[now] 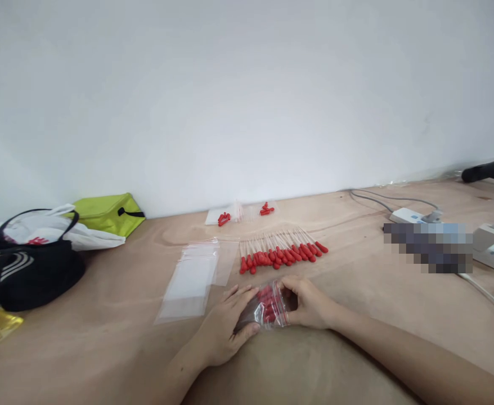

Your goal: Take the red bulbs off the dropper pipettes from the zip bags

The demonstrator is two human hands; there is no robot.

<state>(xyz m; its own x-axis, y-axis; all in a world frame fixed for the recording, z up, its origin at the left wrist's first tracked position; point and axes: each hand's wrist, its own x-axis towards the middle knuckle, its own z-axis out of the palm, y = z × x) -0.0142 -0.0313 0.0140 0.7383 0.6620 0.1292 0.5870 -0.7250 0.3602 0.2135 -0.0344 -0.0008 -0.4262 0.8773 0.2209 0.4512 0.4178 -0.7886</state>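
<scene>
clear zip bag (256,311), red tips (267,304) showing inside, lies on the table (103,349) between both hands in the head view i watch remotely. the left hand (225,326) rests spread on its left end, i'd guess to steady the film; the right hand (304,304) grips the zip edge (281,308) between thumb and fingers, probably to hold that end taut. loose red-tipped sticks (287,254) sit just beyond, heads toward the hands, and flat bags (190,278) fan out leftward, presumably for easy reach.

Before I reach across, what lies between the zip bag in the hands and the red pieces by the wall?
A row of red-tipped sticks, their red ends toward the zip bag; the head view shows this.
</scene>
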